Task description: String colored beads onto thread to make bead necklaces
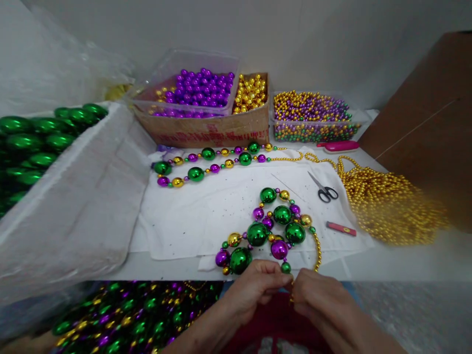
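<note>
Lighting on my feed: moderate, cool, fairly even, apparently from overhead; I log small white glints on the bead garland [257, 234]. White cloth [206, 211] reads brightest. Grey wall [313, 39] is dull, darker toward the right. Below the front edge of the counter [173, 269], the view drops into shadow. Focus: scissors [323, 189] acceptably crisp; both hands, left [258, 285] and right [324, 300], slightly soft. A hazy smear veils the right end of the gold bead pile [391, 206] and the dim cardboard carton [424, 132] beside it. Floor [416, 309] blurred, grainy. I note wide-angle stretch on the left-hand foam box [81, 211].
</note>
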A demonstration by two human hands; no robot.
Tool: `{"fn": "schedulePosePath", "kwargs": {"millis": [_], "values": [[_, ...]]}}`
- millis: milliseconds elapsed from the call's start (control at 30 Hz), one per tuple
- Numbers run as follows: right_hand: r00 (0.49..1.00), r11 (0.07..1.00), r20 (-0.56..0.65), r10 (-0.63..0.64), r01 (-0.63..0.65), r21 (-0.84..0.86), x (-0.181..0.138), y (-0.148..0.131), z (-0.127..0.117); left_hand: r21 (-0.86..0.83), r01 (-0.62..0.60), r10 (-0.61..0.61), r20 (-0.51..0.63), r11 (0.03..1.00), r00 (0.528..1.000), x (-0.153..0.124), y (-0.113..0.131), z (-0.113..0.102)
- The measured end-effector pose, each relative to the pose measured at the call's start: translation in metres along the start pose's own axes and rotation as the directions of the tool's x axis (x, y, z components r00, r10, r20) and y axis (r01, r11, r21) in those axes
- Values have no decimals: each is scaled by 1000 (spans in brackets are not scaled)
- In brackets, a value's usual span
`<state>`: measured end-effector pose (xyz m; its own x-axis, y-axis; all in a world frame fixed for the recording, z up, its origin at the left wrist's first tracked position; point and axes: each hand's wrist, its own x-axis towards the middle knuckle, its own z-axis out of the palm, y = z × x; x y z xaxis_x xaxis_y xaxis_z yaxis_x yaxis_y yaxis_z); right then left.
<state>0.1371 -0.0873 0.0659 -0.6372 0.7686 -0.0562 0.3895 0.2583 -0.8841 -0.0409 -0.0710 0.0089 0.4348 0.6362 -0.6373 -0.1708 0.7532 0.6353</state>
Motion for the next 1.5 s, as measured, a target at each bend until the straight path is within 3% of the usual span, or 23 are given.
{"fn": "schedulePosePath", "kwargs": {"millis": [100, 300, 433, 500, 600, 667, 800, 900, 1033, 1133, 1200, 1267, 1300, 1333, 1367, 1433, 1500], "values": [[982, 972, -77, 175, -160, 170, -2, 14, 1, -32, 18, -18, -3, 999, 1000, 2, 1, -4], [981, 958, -48, 187, -171, 228, 4, 18, 10, -206, 136, -130, 44, 969, 991, 2, -1, -14], [942, 878, -156, 296, -204, 432, 20, 35, 26, -88, 86, -87, 0, 992, 996, -1, -6, -20], [933, 883, -189, 305, -203, 423, 28, 43, 35, 34, 30, -30, -10, 999, 1000, -2, -8, -24], [950, 941, -213, 227, -158, 299, 35, 41, 39, 119, -38, 42, -32, 992, 999, -2, -7, -28], [970, 956, -202, 133, -72, 283, 37, 30, 36, 84, -81, 89, -90, 993, 992, -3, -4, -25], [976, 931, -187, -110, 167, 325, 40, 9, 29, -166, -168, 123, -254, 972, 959, -8, 3, -10], [952, 917, -127, -277, 301, 263, 46, 5, 32, -326, -189, 95, -285, 926, 954, -13, 5, -3], [944, 926, -16, -329, 326, 190, 53, 1, 42, -438, -159, 9, -326, 885, 945, -22, 9, -3], [935, 894, -32, -354, 348, 281, 55, -7, 37, -422, -210, 58, -346, 882, 936, -31, 20, -5], [947, 862, -131, -292, 320, 392, 58, -4, 22, -354, -287, 156, -354, 890, 922, -37, 32, -8], [955, 896, -260, -142, 236, 377, 64, 11, 1, -278, -369, 249, -385, 887, 889, -43, 47, -13], [938, 942, -344, -46, 156, 299, 68, 23, -9, -241, -410, 293, -406, 879, 866, -46, 53, -17], [905, 991, -421, 56, 1, 135, 73, 38, -19, -206, -448, 333, -423, 870, 843, -48, 60, -21], [872, 983, -471, 135, -179, -50, 78, 53, -26, -176, -479, 368, -436, 860, 821, -49, 66, -25], [855, 943, -477, 204, -303, -139, 88, 80, -35, -136, -518, 418, -436, 845, 797, -50, 75, -32], [866, 929, -437, 245, -339, -149, 99, 96, -40, -115, -535, 449, -414, 837, 792, -49, 82, -36]]}}
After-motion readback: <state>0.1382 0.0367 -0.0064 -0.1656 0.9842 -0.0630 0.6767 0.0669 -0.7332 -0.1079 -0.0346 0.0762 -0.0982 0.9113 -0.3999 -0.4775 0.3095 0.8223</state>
